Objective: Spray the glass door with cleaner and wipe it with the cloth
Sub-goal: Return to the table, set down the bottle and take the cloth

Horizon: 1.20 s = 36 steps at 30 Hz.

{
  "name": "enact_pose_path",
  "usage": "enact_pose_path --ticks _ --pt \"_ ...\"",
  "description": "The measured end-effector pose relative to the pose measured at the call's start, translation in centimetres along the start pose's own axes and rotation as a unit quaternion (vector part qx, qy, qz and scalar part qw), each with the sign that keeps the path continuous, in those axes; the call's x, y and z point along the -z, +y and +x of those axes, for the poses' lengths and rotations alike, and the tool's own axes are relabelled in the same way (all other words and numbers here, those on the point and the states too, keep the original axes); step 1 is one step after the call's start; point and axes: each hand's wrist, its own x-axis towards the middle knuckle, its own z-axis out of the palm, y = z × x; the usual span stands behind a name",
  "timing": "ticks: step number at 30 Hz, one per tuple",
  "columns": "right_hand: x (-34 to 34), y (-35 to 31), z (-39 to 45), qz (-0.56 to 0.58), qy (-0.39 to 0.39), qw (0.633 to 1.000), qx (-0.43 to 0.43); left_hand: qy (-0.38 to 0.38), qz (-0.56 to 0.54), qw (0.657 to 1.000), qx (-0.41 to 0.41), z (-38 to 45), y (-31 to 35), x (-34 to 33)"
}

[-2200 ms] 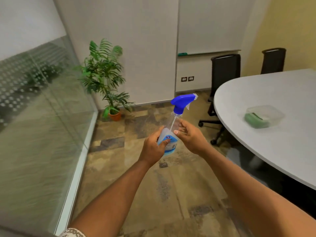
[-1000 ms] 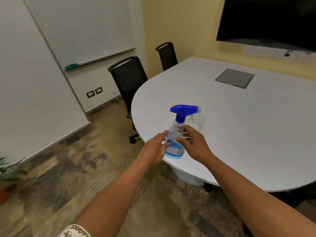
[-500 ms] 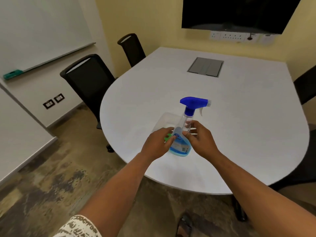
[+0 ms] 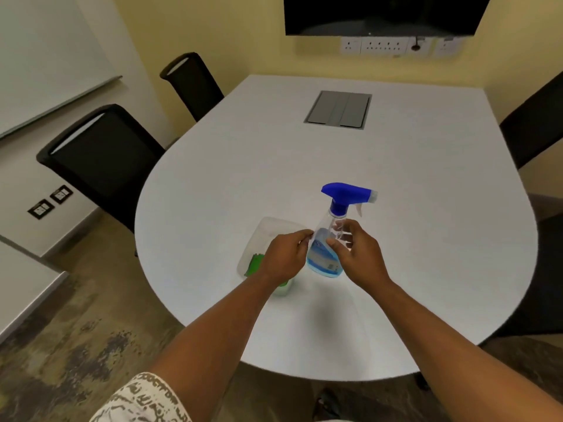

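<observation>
A clear spray bottle (image 4: pixel 323 261) with a blue trigger head and blue liquid hangs slightly tilted just above the white table (image 4: pixel 411 239). My left hand (image 4: pixel 285 258) grips its left side. My right hand (image 4: pixel 361 258) holds its right side, thumb in front and fingers behind the clear neck. Just left of the bottle, a clear plastic tub (image 4: pixel 265 231) sits on the table with a green cloth (image 4: pixel 255 264) inside, partly hidden under my left hand. The glass door is out of view.
Two black chairs (image 4: pixel 100 159) stand along the table's left side and another (image 4: pixel 536 129) at the right. A grey cable hatch (image 4: pixel 338 109) is set in the table's far middle. A dark wall screen (image 4: pixel 384 13) hangs above sockets.
My view has swung from the glass wall and plant round to the table. Both hands carried the bottle along and now hold it low over the table beside the tub.
</observation>
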Motion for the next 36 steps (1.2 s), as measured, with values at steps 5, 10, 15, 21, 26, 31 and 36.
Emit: enact_pose_path --ticks 5,10,15,21,26,31,36 --pt "-0.6 1.5 1.0 -0.012 0.034 0.999 -0.032 -0.052 0.008 0.999 0.004 3.1 -0.3 -1.8" --pt "-1.6 2.8 2.1 -0.016 0.053 0.997 -0.061 -0.086 0.005 0.996 -0.001 5.5 -1.0 -2.8" --pt "-3.0 3.3 2.9 0.02 0.072 0.992 -0.103 -0.12 0.001 0.993 -0.016 7.0 -2.6 -3.1" --pt "-4.7 3.5 3.2 0.037 0.086 0.987 -0.129 -0.149 -0.023 0.988 -0.027 7.9 -4.8 -3.3" --pt "-5.5 3.7 3.1 0.046 0.098 0.982 -0.155 -0.196 -0.032 0.979 -0.036 8.2 -6.2 -3.8" --pt "-5.9 3.6 3.2 0.043 0.103 0.978 -0.178 -0.226 -0.015 0.973 -0.049 8.2 -7.2 -4.1" --pt "-5.5 3.8 3.1 0.011 0.059 0.978 -0.202 -0.221 0.001 0.973 -0.067 7.9 -8.0 -4.2"
